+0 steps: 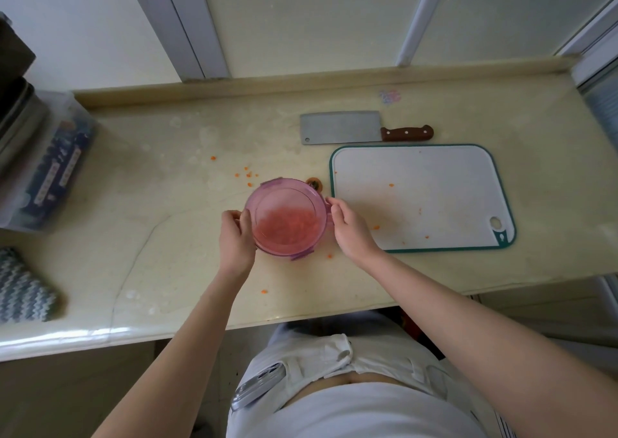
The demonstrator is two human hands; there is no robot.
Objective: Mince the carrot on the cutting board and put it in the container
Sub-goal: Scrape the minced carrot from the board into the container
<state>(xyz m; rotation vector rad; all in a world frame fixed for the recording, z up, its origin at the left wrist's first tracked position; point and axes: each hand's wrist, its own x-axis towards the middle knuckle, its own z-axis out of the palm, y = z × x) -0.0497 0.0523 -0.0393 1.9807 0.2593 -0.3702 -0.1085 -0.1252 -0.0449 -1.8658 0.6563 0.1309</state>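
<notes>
Both hands grip the round pink container (pixel 284 248) on the counter (pixel 167 237): the left hand (pixel 235 242) curls its fingers round the left rim, and the right hand (pixel 351 228) pinches the right rim. The minced carrot (pixel 287 228) lies inside, seen through the see-through lid (pixel 284 201). The cutting board (pixel 434 196) lies just to the right, the knife (pixel 351 128) beyond it, and orange crumbs (pixel 247 173) dot the counter.

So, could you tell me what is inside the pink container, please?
Minced carrot shows through the translucent lid of the container, heaped toward the near side. The left hand and right hand cover its sides.
</notes>
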